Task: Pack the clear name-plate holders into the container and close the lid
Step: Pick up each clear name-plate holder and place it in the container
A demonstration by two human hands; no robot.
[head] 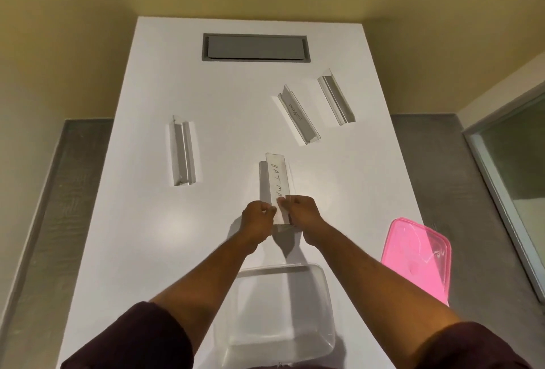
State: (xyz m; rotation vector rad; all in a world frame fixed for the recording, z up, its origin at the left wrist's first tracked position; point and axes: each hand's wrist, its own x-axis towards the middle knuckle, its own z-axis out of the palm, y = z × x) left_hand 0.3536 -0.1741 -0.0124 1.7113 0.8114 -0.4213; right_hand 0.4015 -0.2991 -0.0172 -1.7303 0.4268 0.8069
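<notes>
A clear name-plate holder with a handwritten paper card [275, 180] stands on the white table [224, 103] in the middle. My left hand [258, 216] and my right hand [300, 209] both pinch its near end, one on each side. Three more clear holders lie on the table: one at the left [182, 152], one with a card at the right [298, 113], one further right [336, 97]. The clear container [280, 309] sits empty at the near edge between my forearms. Its pink lid [418, 256] lies flat to the right.
A grey cable hatch [256, 47] is set into the table's far end. Grey floor shows on both sides of the table. A glass panel with a frame [513, 180] stands at the right, and a yellow wall rises behind.
</notes>
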